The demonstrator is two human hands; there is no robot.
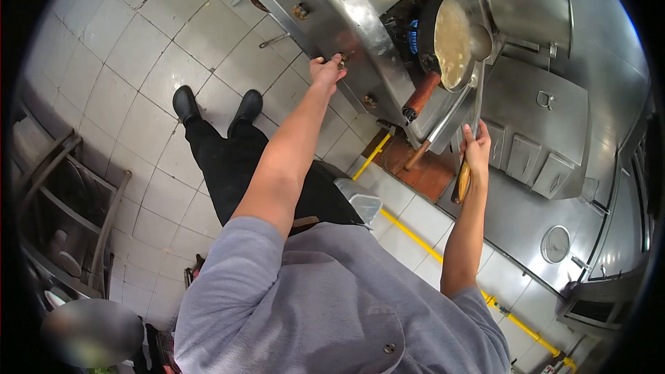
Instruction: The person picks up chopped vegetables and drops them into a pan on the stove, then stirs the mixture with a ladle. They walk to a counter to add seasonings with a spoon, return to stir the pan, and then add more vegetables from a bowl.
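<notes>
My left hand [327, 74] is closed around a control knob [342, 61] on the stove's steel front panel. In my right hand [476, 144] is a ladle with a wooden handle [463, 179]. Its long metal shaft runs up beside the pan, and the round ladle bowl [480, 43] overlaps the pan's rim in this view. The pan [430, 33], dark outside with a wooden handle [421, 97], sits on a burner with a blue flame [413, 37] showing at its side. Pale, creamy food [451, 41] with yellowish bits fills it.
A second wooden-handled utensil [418, 156] leans at the stove's end. More knobs [300, 10] line the panel. Steel containers [530, 111] stand beyond the pan. A yellow pipe [412, 237] runs along the tiled floor [156, 62]. At left is a metal rack [66, 201].
</notes>
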